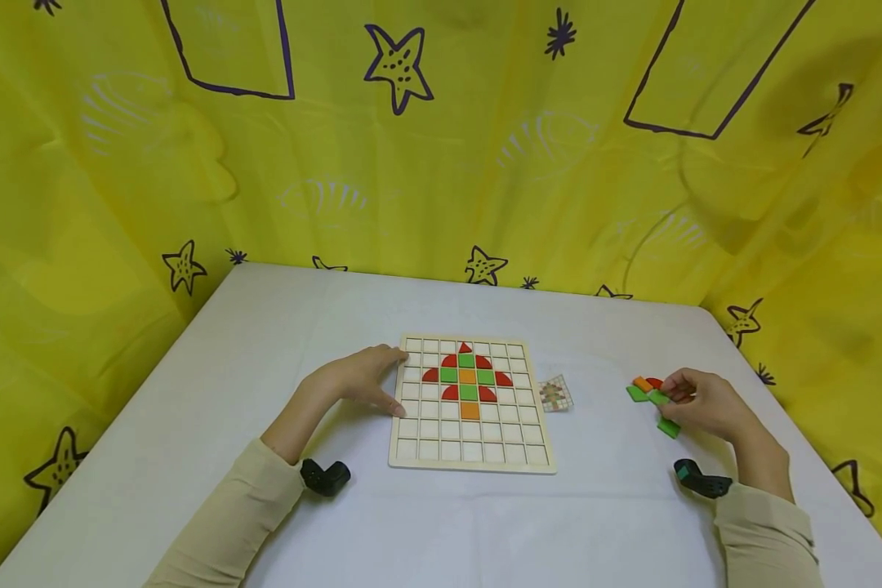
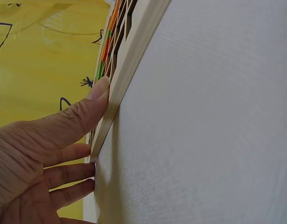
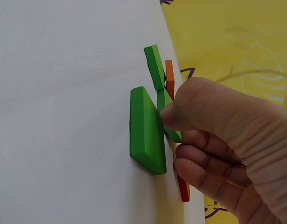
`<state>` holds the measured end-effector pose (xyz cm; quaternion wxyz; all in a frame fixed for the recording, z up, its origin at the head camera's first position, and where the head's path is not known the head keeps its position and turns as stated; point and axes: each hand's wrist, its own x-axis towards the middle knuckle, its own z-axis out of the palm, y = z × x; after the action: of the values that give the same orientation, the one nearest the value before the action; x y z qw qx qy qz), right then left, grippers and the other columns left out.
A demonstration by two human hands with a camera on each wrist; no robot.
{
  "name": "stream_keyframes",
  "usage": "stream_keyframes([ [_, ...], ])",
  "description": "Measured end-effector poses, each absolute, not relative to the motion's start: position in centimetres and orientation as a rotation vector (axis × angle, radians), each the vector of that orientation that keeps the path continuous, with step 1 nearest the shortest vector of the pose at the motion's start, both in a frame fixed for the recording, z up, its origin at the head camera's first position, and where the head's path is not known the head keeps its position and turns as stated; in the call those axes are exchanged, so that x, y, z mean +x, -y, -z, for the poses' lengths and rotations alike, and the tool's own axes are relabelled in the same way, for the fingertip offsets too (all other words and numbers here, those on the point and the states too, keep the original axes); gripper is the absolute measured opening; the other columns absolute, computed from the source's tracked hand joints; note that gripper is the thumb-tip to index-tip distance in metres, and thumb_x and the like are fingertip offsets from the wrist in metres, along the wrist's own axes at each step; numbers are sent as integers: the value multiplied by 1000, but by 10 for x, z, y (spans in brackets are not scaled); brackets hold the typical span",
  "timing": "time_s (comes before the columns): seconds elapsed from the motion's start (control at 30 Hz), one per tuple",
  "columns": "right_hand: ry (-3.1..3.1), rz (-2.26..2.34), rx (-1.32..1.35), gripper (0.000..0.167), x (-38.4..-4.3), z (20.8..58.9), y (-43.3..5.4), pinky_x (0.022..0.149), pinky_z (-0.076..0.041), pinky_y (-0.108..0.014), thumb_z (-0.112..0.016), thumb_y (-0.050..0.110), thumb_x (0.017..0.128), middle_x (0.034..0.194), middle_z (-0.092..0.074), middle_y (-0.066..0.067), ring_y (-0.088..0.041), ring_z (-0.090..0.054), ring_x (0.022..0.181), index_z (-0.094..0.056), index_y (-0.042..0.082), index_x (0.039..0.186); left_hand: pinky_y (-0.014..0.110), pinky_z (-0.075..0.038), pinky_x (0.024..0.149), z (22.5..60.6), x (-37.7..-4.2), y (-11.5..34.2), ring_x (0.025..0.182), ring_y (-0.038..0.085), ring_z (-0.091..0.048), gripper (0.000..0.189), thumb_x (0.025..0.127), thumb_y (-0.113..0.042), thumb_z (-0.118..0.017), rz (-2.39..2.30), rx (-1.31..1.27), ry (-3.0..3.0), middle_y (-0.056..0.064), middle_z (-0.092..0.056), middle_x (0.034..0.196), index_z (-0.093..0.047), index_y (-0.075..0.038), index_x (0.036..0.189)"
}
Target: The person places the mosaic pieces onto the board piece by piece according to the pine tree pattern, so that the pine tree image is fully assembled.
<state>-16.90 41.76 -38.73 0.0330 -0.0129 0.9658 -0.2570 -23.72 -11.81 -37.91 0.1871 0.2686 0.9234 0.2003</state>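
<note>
A square wooden grid board (image 1: 426, 429) lies on the table, with red, green and orange tiles set in a tree-like figure (image 1: 468, 392). My left hand (image 1: 356, 380) rests at its left edge, thumb and fingers spread apart and touching the rim; in the left wrist view the thumb (image 2: 94, 98) overlaps the frame. Off to the right, my right hand (image 1: 709, 404) is over a small group of loose tiles. Its thumb and fingers pinch a green tile (image 3: 163, 100). A thicker-looking green tile (image 3: 145, 130) lies nearer the right wrist camera, and a red piece (image 3: 183, 186) shows under the fingertips.
A small printed pattern card (image 1: 556, 394) lies against the board's right side. Beside the right hand are an orange tile (image 1: 642, 383) and another green tile (image 1: 637, 394). Yellow patterned cloth (image 1: 441, 180) hangs behind the white-covered table (image 1: 323, 318).
</note>
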Motion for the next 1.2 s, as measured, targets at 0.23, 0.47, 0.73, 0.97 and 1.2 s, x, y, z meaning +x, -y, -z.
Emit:
stream_keyframes([
  [0.23,-2961,836,-46,28,-171,384,-414,65,-51,-20,-77,6,86,95,-64,-10,-22,-56,85,-62,-4,107,51,-32,122,379,-237,119,146,37,-39,96,81,-37,-89,-564,754,-2606,21,-44,156,-40,0,154],
  [0.47,-2917,781,-127,27,-167,376,-415,68,-50,-20,-80,13,87,97,-67,-7,-13,-56,84,-67,-2,105,52,-33,121,379,-238,120,145,37,-40,96,80,-38,-89,-570,761,-2611,21,-44,155,-40,-1,154],
  [0.73,-2795,795,-242,35,-171,370,-408,73,-53,-19,-85,13,83,100,-66,-8,-11,-57,85,-67,-4,108,52,-32,121,377,-236,123,146,38,-39,96,80,-37,-89,-580,750,-2612,22,-43,156,-40,0,154],
  [0.97,-2813,740,-197,33,-174,372,-401,67,-51,-21,-84,8,80,92,-64,-7,-19,-55,83,-65,-5,103,52,-33,121,378,-235,122,145,37,-40,96,80,-36,-89,-580,742,-2608,21,-44,155,-40,0,154],
  [1.2,-2828,687,-140,38,-173,376,-400,64,-50,-24,-87,13,75,88,-62,-6,-20,-54,80,-64,-3,101,52,-32,122,381,-237,119,147,37,-38,96,80,-38,-88,-577,753,-2598,20,-43,156,-40,0,154],
])
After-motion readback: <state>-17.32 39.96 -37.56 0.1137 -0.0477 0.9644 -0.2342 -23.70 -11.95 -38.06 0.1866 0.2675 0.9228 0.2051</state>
